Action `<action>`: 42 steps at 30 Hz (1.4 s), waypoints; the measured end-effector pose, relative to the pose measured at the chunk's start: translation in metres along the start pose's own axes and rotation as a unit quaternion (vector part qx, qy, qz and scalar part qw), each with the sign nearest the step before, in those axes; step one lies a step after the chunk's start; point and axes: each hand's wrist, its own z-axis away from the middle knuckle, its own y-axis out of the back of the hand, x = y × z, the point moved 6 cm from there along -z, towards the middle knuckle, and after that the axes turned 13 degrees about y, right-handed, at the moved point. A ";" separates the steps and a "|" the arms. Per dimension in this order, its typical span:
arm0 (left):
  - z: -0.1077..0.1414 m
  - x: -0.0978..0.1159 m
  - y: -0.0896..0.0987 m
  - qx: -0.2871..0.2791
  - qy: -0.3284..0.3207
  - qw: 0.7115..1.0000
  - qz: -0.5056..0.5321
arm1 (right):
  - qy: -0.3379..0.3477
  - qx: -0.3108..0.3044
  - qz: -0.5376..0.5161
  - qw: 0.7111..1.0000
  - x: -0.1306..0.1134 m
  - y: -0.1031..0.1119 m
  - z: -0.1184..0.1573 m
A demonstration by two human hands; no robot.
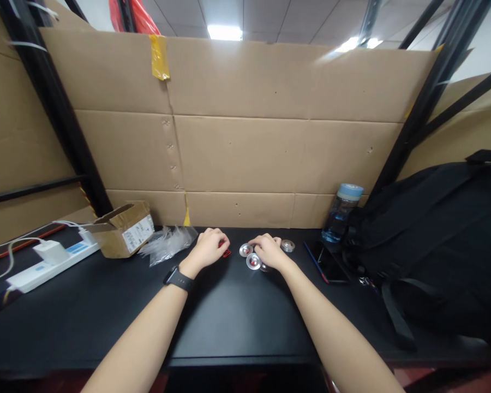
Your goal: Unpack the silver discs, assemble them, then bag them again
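The white label [138,233] on the small, open cardboard box [117,241] at the left carries dark print too small to read. Blue patches mark the white power strip [29,279] farther left, their details likewise too small to make out.

Small, flat, round metal discs [253,262] lie in a cluster near the middle of the bench [239,322], toward its far side. They are shiny and silvery, with pale rims; the two at the cluster's left show red at their centres, and another peeks out from beneath the right hand [269,251]. A further disc [287,246], duller and greyish, lies just right of that hand.

The right hand is lowered over the cluster with fingers bent; whether it grips a disc cannot be told. The left hand [210,246], left of the cluster, curls its fingers down at some small, glossy red pieces [226,253]; whether it has hold of any is hidden. A dark watch [179,279] circles the left wrist.

Crumpled clear plastic bags [169,244] lie between box and left hand. To the right are a black phone [331,266], a blue-lidded clear bottle [339,219] beyond it, and a black backpack [442,234] at the far right.
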 end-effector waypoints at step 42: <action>0.009 0.037 -0.037 -0.072 -0.023 0.965 0.250 | 0.133 0.114 -0.117 0.978 -0.045 0.019 0.010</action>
